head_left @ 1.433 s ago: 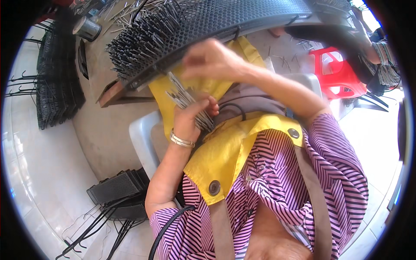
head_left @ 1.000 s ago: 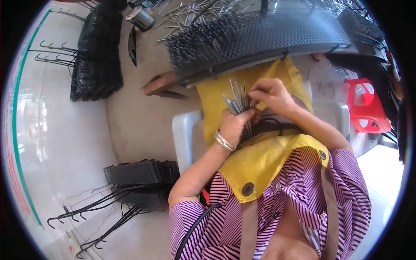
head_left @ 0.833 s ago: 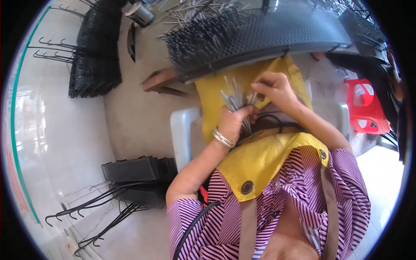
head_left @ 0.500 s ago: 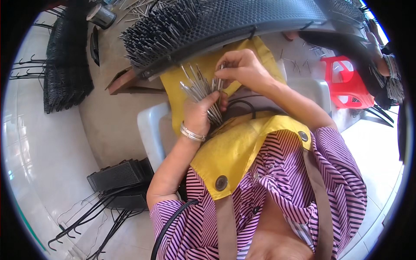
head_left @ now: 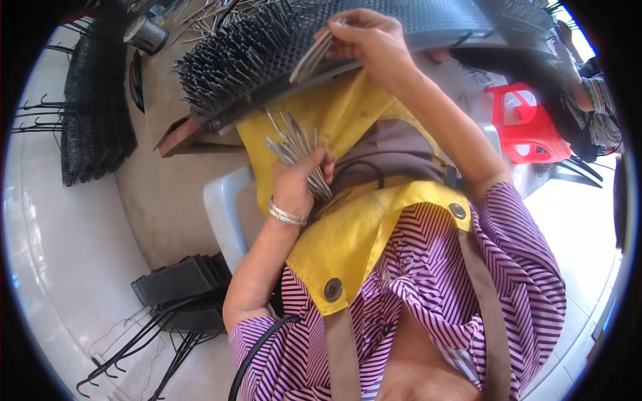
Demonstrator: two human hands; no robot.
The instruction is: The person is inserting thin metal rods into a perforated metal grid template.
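Observation:
My left hand (head_left: 299, 179) is closed around a bundle of thin metal rods (head_left: 287, 146), held upright above my yellow apron (head_left: 364, 264). The rods fan out at their upper ends. Raised further forward, my right hand (head_left: 374, 41) pinches a smaller bunch of slim metal rods (head_left: 311, 61), slightly blurred and slanting down to the left. That bunch is over the near edge of a black perforated panel (head_left: 428, 23), and I cannot tell if it touches. Many dark-tipped rods (head_left: 227, 63) stand packed in the panel's left part.
A metal can (head_left: 146, 35) and loose rods (head_left: 200, 20) lie at the back left. Black racks with hooks (head_left: 97, 113) stand far left, black perforated boxes (head_left: 180, 281) lower left. A red plastic stool (head_left: 528, 123) is at the right, beside another person's arm (head_left: 578, 90).
My right hand has moved forward and up, away from my left hand, carrying a bunch of rods to the panel. The left hand keeps its bundle, shifted slightly left and down.

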